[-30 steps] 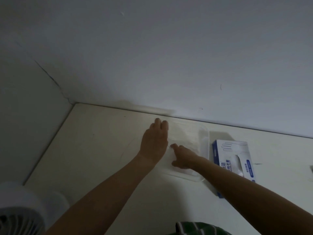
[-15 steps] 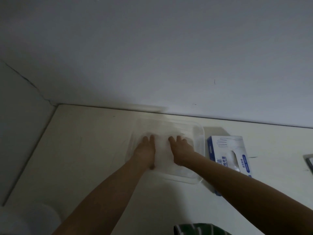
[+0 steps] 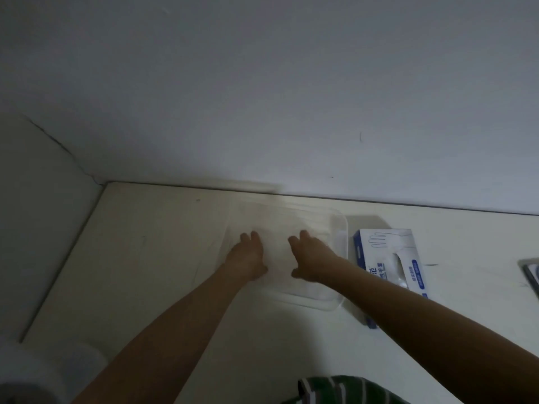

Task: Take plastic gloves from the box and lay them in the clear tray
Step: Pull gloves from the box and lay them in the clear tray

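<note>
Left grip (image 3: 248,256) flat and palm-down, fingers straight, pressing on plastic gloves (image 3: 277,249) inside clear tray (image 3: 341,228); nothing clasped. Right grip (image 3: 310,258) likewise spread, thumb out, resting on gloves near left. Gloves show only as pale, faint layer on tray floor. Tray sits on pale bench (image 3: 145,258) close to wall (image 3: 262,97). Blue-and-white glove box (image 3: 388,252) lies just right of tray, near end hidden behind right forearm. Striped garment (image 3: 335,389) at bottom edge.
</note>
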A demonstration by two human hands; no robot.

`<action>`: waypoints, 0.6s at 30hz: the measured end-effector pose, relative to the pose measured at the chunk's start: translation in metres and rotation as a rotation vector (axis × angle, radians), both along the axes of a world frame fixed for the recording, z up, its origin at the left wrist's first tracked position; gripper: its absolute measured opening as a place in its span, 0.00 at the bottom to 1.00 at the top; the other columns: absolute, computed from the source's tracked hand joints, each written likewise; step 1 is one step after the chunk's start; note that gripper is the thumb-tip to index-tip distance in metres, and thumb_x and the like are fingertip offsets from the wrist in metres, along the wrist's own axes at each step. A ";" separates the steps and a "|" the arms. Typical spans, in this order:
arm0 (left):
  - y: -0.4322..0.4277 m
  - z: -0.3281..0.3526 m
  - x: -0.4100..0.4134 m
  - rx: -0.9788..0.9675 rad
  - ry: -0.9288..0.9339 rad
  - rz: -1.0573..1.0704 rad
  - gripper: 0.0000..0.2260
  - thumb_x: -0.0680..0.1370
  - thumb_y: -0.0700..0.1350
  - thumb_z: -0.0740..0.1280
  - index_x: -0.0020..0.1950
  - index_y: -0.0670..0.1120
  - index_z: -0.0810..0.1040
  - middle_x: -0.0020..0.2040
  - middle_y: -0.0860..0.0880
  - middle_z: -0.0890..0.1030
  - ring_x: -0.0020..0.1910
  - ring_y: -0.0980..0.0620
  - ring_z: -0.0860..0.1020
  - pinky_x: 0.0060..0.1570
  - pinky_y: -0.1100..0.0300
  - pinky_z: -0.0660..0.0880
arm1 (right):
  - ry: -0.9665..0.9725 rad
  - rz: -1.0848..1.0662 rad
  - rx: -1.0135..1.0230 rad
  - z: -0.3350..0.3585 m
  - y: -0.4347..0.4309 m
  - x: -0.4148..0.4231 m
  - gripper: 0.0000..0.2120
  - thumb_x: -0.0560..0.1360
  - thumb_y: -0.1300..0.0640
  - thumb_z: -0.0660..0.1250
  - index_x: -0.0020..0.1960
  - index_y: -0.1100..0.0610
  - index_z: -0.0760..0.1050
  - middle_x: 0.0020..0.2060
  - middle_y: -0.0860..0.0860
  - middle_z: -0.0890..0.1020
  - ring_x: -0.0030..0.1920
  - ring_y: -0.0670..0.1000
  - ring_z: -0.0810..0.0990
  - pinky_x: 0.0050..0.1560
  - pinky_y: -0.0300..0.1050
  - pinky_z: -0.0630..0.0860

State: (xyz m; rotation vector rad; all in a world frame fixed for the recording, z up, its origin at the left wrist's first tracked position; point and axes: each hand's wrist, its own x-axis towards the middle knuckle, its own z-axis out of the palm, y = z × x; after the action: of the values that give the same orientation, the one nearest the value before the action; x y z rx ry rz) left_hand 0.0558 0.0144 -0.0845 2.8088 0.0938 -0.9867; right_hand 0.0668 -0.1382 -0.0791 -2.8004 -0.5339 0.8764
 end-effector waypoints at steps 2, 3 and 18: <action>-0.008 0.015 -0.003 -0.018 -0.216 -0.002 0.24 0.78 0.44 0.64 0.72 0.41 0.63 0.65 0.40 0.69 0.60 0.41 0.75 0.56 0.53 0.72 | -0.110 -0.018 0.198 0.025 -0.010 0.001 0.22 0.76 0.52 0.69 0.67 0.56 0.71 0.60 0.54 0.74 0.55 0.52 0.77 0.58 0.47 0.76; -0.014 0.023 -0.003 -0.048 -0.324 0.025 0.18 0.78 0.42 0.63 0.68 0.43 0.68 0.61 0.42 0.73 0.56 0.42 0.77 0.53 0.54 0.73 | -0.166 -0.050 0.287 0.037 -0.016 0.002 0.16 0.77 0.52 0.67 0.64 0.54 0.74 0.56 0.51 0.78 0.51 0.49 0.78 0.55 0.45 0.77; -0.201 0.029 -0.037 -0.485 -0.296 -0.217 0.18 0.78 0.47 0.65 0.65 0.43 0.68 0.58 0.44 0.76 0.52 0.44 0.78 0.53 0.53 0.76 | -0.221 -0.463 0.132 -0.006 -0.197 -0.061 0.12 0.78 0.53 0.63 0.59 0.55 0.77 0.50 0.51 0.76 0.42 0.49 0.78 0.42 0.39 0.74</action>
State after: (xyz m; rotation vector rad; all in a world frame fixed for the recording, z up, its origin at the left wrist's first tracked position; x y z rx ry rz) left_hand 0.0190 -0.1869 -0.0559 2.5007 -0.4337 -0.5232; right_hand 0.0056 -0.3355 -0.0852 -2.7357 0.0405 0.4251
